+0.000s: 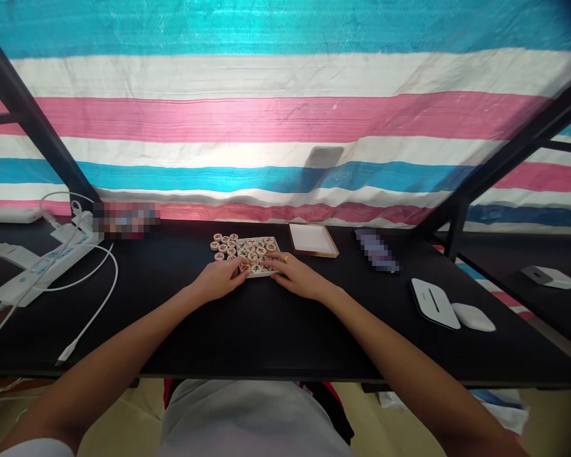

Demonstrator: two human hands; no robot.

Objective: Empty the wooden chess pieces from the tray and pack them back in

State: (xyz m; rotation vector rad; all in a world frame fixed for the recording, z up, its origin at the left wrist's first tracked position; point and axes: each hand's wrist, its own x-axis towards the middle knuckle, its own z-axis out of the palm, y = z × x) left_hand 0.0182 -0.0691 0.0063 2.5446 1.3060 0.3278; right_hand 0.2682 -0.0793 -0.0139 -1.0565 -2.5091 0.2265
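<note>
1. Box (pixel 262 275) sits on the black desk (pixel 247 336), straight ahead of the person, just beyond and between the two hands. It is shallow and pale with thin, straight walls. Its outline looks nearly square, so I cannot tell a long axis.
2. Left hand (pixel 219 278) touches the near left corner, thumb along the near wall, fingers bent. Right hand (pixel 297 275) spreads over the right side, fingertips above or on the contents, thumb low by the near right corner; a ring (pixel 286 259) shows on one finger. Neither is clenched. Whether they grip the walls or merely rest there, I cannot tell.
3. Discs (pixel 252 258) fill much of the box: round, thick, cream-coloured, smooth-looking, with red or black characters on top.
4. Loose discs (pixel 223 248), with red characters where legible, lie in a cluster on the desk, just left of the box and on the far side of the left hand, which is the nearer one.
5. Lid (pixel 313 238) lies apart, far and right of the box, its flat white inside upward, edged in gold and brown.
6. Striped sheet (pixel 247 114), creased and woven-looking, hangs behind the far edge.
</note>
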